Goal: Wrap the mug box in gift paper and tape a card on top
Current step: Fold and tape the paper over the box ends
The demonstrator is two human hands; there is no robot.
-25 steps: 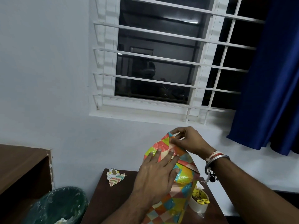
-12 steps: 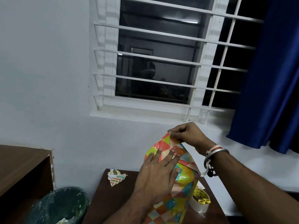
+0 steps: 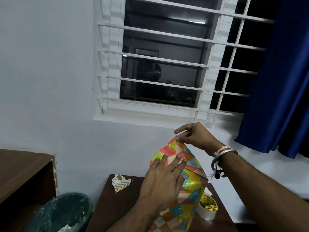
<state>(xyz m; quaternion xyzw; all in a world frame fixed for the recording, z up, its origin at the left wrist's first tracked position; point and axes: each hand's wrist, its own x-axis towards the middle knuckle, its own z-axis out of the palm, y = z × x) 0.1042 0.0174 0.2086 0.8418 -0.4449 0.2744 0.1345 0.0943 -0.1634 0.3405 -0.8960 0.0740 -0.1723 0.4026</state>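
Wrapped mug box (image 3: 189, 195) stands on brown table (image 3: 113, 203). L hand (image 3: 161, 183) flat, fingers (image 3: 174, 164) straight, pressing fold down. R hand (image 3: 196, 137) pinches flap tip (image 3: 175, 141). Risk: L slips on glossy paper → fold springs open; tape roll (image 3: 207, 213) beside box, both hands busy.

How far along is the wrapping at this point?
Done: gift paper covers the visible sides of the box. In hand: the left hand presses the paper flat while the right hand pinches the pointed end flap upright. Left: fold and tape that flap; the tape roll sits on the table, and no card is on the box yet.
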